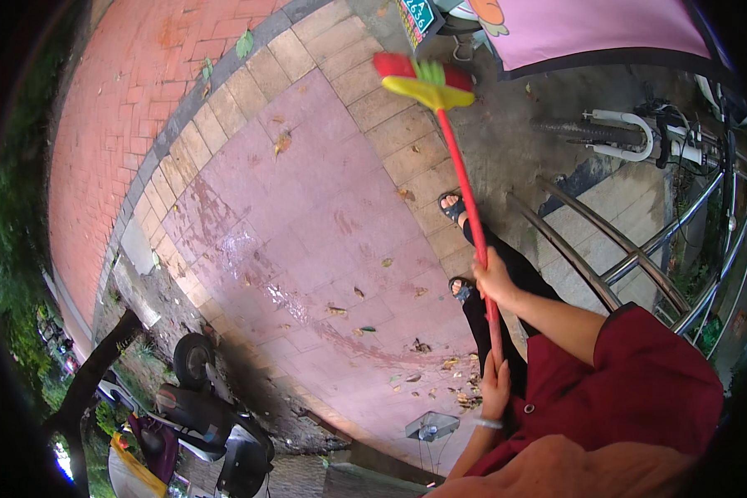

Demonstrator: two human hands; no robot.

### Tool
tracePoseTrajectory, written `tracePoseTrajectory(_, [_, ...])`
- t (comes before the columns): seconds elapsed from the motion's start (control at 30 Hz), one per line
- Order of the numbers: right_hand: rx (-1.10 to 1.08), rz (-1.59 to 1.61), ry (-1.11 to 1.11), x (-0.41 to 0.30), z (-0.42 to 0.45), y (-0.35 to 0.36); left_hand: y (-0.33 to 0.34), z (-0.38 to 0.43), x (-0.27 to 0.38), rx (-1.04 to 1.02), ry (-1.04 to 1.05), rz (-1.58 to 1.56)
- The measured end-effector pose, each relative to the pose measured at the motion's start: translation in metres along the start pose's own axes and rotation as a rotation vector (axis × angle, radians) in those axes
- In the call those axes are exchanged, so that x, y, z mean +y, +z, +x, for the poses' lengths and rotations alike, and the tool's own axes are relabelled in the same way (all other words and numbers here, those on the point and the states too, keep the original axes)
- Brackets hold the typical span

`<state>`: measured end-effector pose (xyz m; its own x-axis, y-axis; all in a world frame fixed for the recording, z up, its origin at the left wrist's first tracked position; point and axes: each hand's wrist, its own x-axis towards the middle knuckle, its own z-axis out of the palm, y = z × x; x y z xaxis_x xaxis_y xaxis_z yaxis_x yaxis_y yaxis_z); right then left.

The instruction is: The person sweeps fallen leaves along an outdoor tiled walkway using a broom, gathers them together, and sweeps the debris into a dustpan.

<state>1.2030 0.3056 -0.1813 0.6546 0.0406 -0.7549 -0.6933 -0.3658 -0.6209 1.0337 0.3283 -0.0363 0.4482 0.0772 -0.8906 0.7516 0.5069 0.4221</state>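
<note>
My right hand (pixel 497 278) is closed around the red handle of a broom (pixel 464 180), about midway along it. Nearer the handle's end, my left hand (pixel 495 385) also grips it, with a bracelet at the wrist. The broom head, yellow with red and green bristles, is blurred and lies over the grey ground at the paving's edge, by a parked vehicle. Dry leaves (pixel 464 376) lie in a loose pile on the pink paving (pixel 324 205), near my left hand. Beside them is what looks like a metal dustpan (pixel 432 427) with a thin wire handle.
A motor scooter (pixel 193 411) stands at lower left by a tree trunk (pixel 84 392). At right are a bicycle (pixel 635 134) and steel railings (pixel 622 267). A pink cover (pixel 597 31) hangs at the top right. My sandalled feet (pixel 453 205) stand near the broom handle. Scattered leaves (pixel 282 143) dot the paving.
</note>
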Motion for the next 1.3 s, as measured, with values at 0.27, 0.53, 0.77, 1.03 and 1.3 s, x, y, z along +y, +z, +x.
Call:
tracePoseTrajectory(0.27, [0.142,0.051,0.229,0.036,0.108,-0.059,0.032,0.097,0.029,-0.07,0.095,0.264])
tracePoseTrajectory(0.53, [0.117,-0.193,0.011,0.07,0.034,0.005,-0.001,0.015,0.027,-0.015,-0.143,-0.062])
tracePoseTrajectory(0.77, [0.213,0.14,0.122,0.015,0.008,-0.015,-0.01,0.003,0.037,-0.041,0.012,0.161])
tracePoseTrajectory(1.03, [0.155,-0.156,0.089,0.01,0.054,0.023,-0.021,0.045,0.059,0.016,-0.185,0.085])
tracePoseTrajectory(1.3, [-0.079,-0.014,0.141,0.036,-0.081,0.044,-0.034,-0.088,0.035,0.059,-0.16,0.023])
